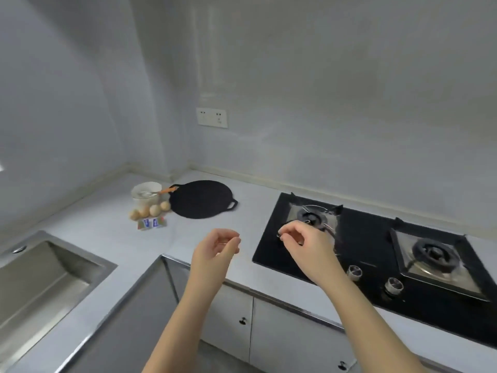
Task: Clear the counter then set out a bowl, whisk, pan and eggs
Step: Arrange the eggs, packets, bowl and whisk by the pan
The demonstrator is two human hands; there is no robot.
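Note:
A white bowl (pixel 139 201) stands in the counter's far corner, and a whisk (pixel 150 194) with an orange handle lies in it. Just right of the bowl sits a flat black pan (pixel 200 199). Several eggs (pixel 153 210) lie in a row in front of the bowl. My left hand (pixel 219 244) hovers over the counter's front part with its fingers loosely curled and nothing in it. My right hand (pixel 301 239) hangs over the hob's left edge, fingers curled with thumb and forefinger close together; I see nothing between them.
Small printed packets (pixel 152 223) lie in front of the eggs. A steel sink (pixel 40 278) is sunk into the counter at the left. A black two-burner gas hob (pixel 371 238) with two knobs fills the right. A wall socket (pixel 212 117) sits above the pan.

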